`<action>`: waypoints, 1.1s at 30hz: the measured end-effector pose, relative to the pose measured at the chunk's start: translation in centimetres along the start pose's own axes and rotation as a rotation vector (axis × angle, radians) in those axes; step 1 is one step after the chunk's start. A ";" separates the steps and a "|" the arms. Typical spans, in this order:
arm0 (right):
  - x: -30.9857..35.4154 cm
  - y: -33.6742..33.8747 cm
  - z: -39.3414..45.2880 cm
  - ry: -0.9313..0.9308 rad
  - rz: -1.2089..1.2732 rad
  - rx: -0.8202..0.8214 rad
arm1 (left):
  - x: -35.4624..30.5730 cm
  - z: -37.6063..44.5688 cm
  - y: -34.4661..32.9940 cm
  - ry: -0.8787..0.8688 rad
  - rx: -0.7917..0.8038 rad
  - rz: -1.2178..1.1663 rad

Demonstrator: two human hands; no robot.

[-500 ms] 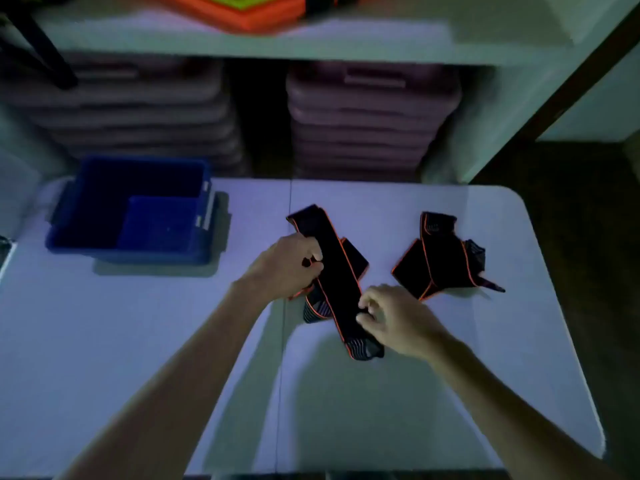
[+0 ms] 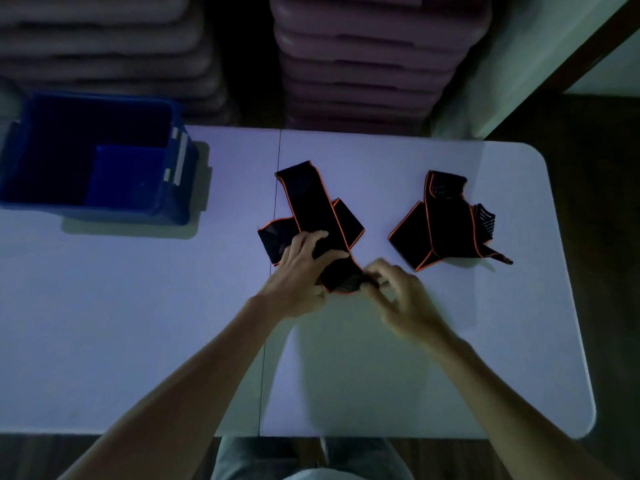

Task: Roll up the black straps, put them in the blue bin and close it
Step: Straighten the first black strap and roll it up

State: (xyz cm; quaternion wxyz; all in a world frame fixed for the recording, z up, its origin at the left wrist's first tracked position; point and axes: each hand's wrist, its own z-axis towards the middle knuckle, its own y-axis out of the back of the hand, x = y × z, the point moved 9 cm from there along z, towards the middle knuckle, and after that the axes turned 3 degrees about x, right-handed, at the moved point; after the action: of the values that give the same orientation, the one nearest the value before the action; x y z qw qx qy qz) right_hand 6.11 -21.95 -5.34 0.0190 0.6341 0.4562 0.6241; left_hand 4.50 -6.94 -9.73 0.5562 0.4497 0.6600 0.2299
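Observation:
A black strap with orange edging (image 2: 311, 206) lies crossed over itself in the middle of the white table (image 2: 138, 323). My left hand (image 2: 299, 271) grips its near end, which is curled under. My right hand (image 2: 401, 299), blurred, pinches that same curled end from the right. A second black strap with orange edging (image 2: 440, 223) lies crumpled to the right, untouched. The blue bin (image 2: 93, 157) stands open at the table's far left, with a lid flap hanging along its right side.
Stacks of purplish flat trays (image 2: 374, 57) fill the shelf behind the table. The table's rounded right edge (image 2: 571, 271) borders a dark floor. My knees show below the near edge.
The strap's near end is curled up shorter than before. Both hands have come closer together on it; the view has tilted downward.

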 end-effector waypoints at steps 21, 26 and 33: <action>15.0 1.2 13.4 -0.293 0.705 -0.120 | 7.9 -12.6 15.2 0.470 -0.358 -0.815; 12.9 -8.3 13.5 -0.361 0.672 -0.015 | 14.8 -15.7 7.7 0.758 -0.387 -0.826; 10.4 -18.9 6.5 0.059 -0.157 0.383 | 16.9 -18.1 2.2 0.829 -0.386 -0.557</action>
State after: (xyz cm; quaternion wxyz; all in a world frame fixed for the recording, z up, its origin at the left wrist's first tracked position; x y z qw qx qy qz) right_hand -1.15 -1.16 -9.97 -0.0668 0.5699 0.6149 0.5410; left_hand -11.36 12.07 -11.94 0.3615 0.0186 0.8642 0.3494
